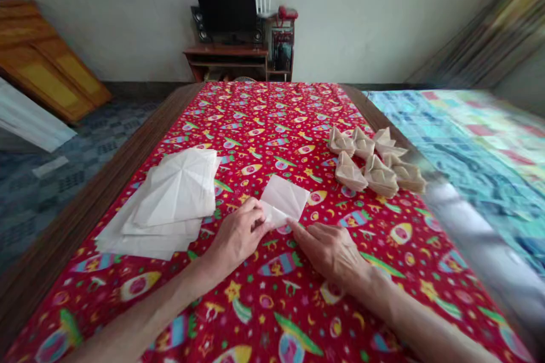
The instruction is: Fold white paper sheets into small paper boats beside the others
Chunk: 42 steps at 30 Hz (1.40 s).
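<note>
A small creased white paper square (284,199) lies on the red patterned tablecloth (272,125) near the middle of the table. My left hand (238,235) pinches the paper's near-left corner between thumb and fingers, folding it up. My right hand (330,249) rests flat on the cloth just right of that corner, its fingertips touching the paper's near edge. A stack of larger creased white sheets (168,204) sits to the left of my left hand.
Several folded beige paper boats (374,161) are grouped at the table's right edge. The wooden table rim (85,204) shows on the left. A desk with a dark monitor (227,11) stands against the far wall. A bed with a patterned cover (468,142) lies to the right.
</note>
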Each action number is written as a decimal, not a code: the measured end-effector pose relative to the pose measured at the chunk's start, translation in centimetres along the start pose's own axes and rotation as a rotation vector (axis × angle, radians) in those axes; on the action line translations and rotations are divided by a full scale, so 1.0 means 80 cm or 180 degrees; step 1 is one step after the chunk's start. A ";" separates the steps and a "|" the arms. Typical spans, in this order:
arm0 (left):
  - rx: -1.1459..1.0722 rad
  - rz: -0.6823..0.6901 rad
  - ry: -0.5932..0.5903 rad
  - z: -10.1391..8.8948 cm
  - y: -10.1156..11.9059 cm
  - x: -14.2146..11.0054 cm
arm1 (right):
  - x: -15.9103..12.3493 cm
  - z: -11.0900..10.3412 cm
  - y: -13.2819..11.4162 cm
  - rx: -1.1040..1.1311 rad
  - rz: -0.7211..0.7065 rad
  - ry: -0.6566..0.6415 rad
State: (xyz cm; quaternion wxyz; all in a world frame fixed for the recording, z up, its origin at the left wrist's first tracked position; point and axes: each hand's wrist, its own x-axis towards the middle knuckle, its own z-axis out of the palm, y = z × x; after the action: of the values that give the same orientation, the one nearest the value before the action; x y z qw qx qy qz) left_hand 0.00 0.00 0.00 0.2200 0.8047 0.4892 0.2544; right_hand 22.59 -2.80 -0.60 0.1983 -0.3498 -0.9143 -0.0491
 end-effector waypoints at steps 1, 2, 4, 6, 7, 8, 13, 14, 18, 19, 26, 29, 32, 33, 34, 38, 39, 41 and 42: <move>0.0057 -0.0009 0.0018 0.000 0.000 0.000 | 0.001 0.001 0.000 -0.0052 -0.0051 0.0052; 0.0098 -0.0014 0.0031 0.000 0.000 0.001 | 0.003 0.002 0.000 -0.0060 -0.0046 0.0098; 0.0131 -0.0013 0.0048 0.001 0.000 0.001 | 0.005 0.005 0.000 0.0054 0.0134 0.0169; 0.0093 0.0002 0.0042 0.001 0.000 0.001 | 0.007 0.006 0.000 0.0334 0.0574 0.0236; 0.0045 0.0021 0.0038 0.001 0.000 0.000 | 0.009 0.007 0.000 0.0561 0.0870 0.0246; -0.0003 0.0045 0.0043 0.001 0.000 0.000 | 0.011 0.007 0.000 0.0817 0.1165 0.0217; -0.0102 0.0140 0.0129 0.000 -0.002 -0.001 | 0.021 0.006 -0.002 0.1353 0.1801 -0.0089; -0.0115 0.0143 0.0131 0.000 -0.002 -0.001 | 0.023 0.005 -0.002 0.1294 0.1796 -0.0113; -0.0149 0.0138 0.0147 0.000 -0.004 -0.001 | 0.024 0.002 -0.004 0.0964 0.1692 -0.0182; -0.0145 0.0139 0.0159 0.001 -0.004 -0.001 | 0.024 0.002 -0.005 0.0879 0.1666 -0.0201; 0.0083 0.0116 0.0220 0.003 -0.003 0.001 | 0.025 0.003 -0.008 0.0494 0.1639 -0.0169; 0.0107 0.0121 0.0215 0.003 -0.001 0.001 | 0.019 0.005 -0.006 0.0641 0.1507 0.0096; 0.0123 0.0082 0.0220 0.002 0.000 0.000 | 0.010 0.004 -0.006 0.0621 0.1167 0.0333; 0.0128 0.0073 0.0225 0.002 0.001 0.000 | 0.007 0.003 -0.006 0.0539 0.1002 0.0333; 0.0130 0.0072 0.0231 0.002 0.001 0.000 | 0.005 0.002 -0.008 0.0435 0.0812 0.0287; 0.0129 0.0063 0.0230 0.002 0.002 0.000 | 0.001 -0.002 -0.014 -0.0030 0.0185 0.0018; 0.0137 0.0055 0.0227 0.002 0.002 0.000 | 0.001 -0.002 -0.015 -0.0131 0.0133 -0.0002; 0.0155 0.0054 0.0213 0.002 0.001 0.000 | 0.002 -0.002 -0.016 -0.0241 0.0136 -0.0029; 0.0160 0.0054 0.0198 0.002 0.001 -0.001 | 0.002 -0.002 -0.017 -0.0260 0.0151 -0.0068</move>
State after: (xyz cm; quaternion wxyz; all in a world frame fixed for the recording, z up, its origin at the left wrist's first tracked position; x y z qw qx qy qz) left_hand 0.15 -0.10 -0.05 0.1822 0.8058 0.4952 0.2688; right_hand 21.68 -3.76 -0.30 0.1753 -0.3796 -0.9050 -0.0779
